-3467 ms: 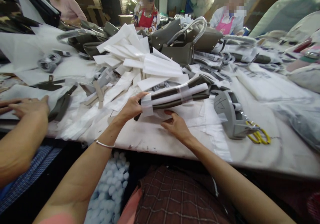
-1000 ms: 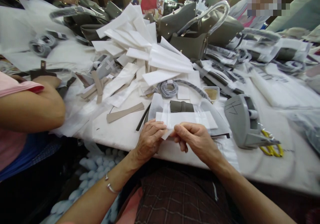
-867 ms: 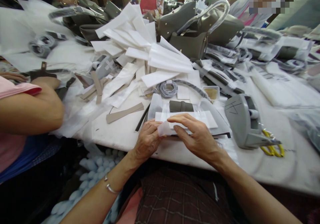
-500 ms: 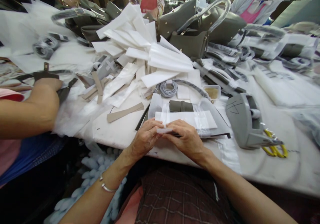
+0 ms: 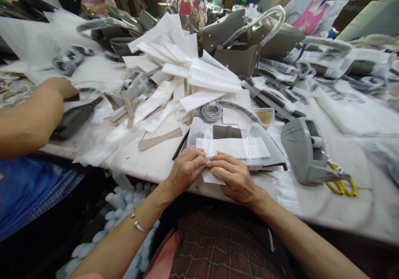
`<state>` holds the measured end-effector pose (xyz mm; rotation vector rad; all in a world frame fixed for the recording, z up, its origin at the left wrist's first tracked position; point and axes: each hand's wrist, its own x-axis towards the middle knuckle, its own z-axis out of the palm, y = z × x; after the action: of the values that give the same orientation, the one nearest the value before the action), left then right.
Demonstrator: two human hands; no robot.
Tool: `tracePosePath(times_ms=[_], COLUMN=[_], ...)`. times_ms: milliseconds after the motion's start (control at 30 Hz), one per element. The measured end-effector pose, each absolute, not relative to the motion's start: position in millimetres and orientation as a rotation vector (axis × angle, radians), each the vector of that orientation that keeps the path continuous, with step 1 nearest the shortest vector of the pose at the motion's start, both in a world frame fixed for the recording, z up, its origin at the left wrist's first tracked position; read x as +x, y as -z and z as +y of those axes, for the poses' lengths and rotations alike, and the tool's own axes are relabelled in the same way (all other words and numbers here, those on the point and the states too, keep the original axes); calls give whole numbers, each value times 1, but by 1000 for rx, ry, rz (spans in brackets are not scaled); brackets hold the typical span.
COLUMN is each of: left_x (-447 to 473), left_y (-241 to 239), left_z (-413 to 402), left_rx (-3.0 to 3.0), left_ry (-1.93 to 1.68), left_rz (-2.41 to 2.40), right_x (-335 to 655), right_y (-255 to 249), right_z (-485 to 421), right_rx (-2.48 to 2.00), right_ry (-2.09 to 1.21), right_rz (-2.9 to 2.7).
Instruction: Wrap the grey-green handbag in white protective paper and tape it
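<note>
In front of me lies a flat olive-grey handbag [image 5: 227, 132], partly covered by white foam sheet [image 5: 232, 146] and clear tape. My left hand [image 5: 188, 166] is closed, its fingertips pinching a white foam strip [image 5: 213, 177] at the bag's near edge. Just beside it, my right hand [image 5: 233, 176] has its fingers bent over the same strip, whose end sticks out below toward me. The fingertips of both hands nearly meet, and the thumbs are mostly hidden. Behind the bag rests its wrapped handle [image 5: 241, 109] with a coiled, wrapped strap [image 5: 212, 112].
To the right stands a grey tape dispenser [image 5: 296, 152] with yellow-handled scissors [image 5: 343, 184]. White foam strips [image 5: 183, 58] are heaped beyond the bag, near more handbags [image 5: 238, 58]. Grey-brown strips [image 5: 160, 139] lie to the left. A co-worker's arm [image 5: 34, 112] reaches in at far left.
The foam strip's end, folded between my fingers before, now hangs down toward me. My right hand has turned over it, knuckles up. The co-worker's arm at left has shifted.
</note>
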<state>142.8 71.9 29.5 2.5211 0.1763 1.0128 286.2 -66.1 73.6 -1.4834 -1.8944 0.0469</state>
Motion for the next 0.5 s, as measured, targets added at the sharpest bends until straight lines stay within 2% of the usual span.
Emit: tracePosePath(times_ms=[133, 233, 367, 500], left_x=[137, 128, 126, 143], left_y=[-28, -35, -45, -47], left_z=[68, 63, 56, 54], left_rx=[2630, 2666, 2588, 2524], left_ry=[-1088, -1010, -853, -904], left_rz=[146, 191, 397, 639], right_x=[283, 284, 289, 299], right_y=[-78, -83, -89, -89], right_z=[-63, -56, -44, -31], right_rx=[-1498, -1601, -1773, -1881], right_ry=[-56, -76, -95, -189], right_rz=[-1887, -1828, -1704, -1576])
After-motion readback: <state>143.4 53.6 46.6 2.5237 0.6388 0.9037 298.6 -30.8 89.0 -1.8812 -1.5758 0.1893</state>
